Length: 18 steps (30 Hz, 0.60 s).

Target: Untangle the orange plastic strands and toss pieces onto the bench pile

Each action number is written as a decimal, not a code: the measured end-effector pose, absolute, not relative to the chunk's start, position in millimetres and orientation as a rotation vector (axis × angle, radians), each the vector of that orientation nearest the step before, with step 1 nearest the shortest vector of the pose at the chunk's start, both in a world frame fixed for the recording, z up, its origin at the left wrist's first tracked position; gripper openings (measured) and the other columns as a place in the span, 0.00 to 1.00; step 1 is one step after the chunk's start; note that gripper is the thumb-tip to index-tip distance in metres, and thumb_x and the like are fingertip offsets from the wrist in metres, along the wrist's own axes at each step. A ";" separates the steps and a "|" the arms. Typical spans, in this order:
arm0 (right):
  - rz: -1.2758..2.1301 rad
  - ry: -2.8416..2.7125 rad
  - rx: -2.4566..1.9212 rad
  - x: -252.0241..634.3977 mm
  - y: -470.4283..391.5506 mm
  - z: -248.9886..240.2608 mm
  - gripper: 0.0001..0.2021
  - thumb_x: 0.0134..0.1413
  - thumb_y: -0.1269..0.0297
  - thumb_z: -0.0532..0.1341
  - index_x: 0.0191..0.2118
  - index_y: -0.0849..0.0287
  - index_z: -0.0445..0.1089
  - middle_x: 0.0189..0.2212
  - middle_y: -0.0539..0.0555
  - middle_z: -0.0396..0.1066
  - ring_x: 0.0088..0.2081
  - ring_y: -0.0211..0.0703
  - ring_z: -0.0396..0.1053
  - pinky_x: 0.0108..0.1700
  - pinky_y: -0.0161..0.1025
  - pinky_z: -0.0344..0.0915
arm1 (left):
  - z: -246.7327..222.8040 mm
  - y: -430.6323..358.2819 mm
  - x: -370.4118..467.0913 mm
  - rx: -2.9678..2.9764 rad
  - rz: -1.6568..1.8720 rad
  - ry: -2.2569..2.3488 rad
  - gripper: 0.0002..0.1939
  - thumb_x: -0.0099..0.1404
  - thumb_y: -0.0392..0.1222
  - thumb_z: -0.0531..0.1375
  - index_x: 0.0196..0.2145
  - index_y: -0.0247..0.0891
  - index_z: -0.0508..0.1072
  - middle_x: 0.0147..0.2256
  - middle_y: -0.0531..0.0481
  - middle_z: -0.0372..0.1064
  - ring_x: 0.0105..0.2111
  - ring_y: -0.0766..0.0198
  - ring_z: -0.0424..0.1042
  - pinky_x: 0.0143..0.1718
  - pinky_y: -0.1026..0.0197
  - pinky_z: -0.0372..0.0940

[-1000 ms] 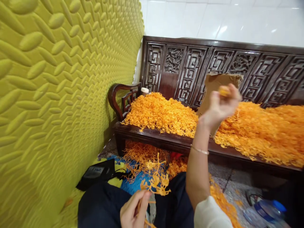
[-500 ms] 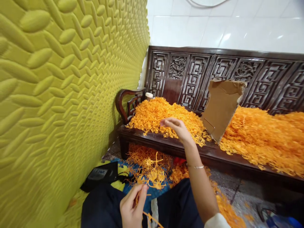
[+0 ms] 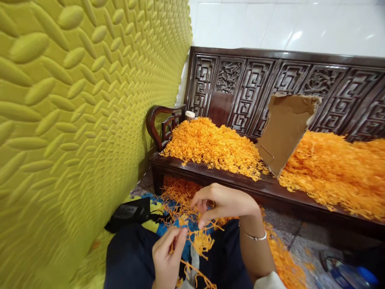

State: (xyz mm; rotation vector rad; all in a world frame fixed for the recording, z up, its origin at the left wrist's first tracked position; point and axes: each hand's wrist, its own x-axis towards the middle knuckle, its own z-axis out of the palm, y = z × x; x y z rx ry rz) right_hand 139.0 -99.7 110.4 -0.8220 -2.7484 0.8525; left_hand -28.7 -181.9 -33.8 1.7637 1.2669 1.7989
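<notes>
Orange sprig (image 3: 203,242) pinched in your left hand (image 3: 169,252) extends rightward beneath your curled right hand (image 3: 227,201), whose grip is unclear.

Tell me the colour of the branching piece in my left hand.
The branching piece in your left hand is orange, as the head view shows.

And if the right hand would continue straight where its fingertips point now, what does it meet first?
Most likely the orange branching piece pinched in the left hand, just below the fingertips of the right hand. Depth is unclear; they may already touch it.
</notes>
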 end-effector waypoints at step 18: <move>0.565 -1.638 -0.869 131.4 -121.9 87.7 0.07 0.54 0.66 0.60 0.27 0.59 0.66 0.24 0.49 0.64 0.27 0.36 0.61 0.31 0.34 0.59 | -23.6 -191.6 -22.2 1.682 1.760 1.304 0.12 0.62 0.41 0.58 0.23 0.36 0.74 0.20 0.51 0.73 0.18 0.66 0.71 0.23 0.70 0.66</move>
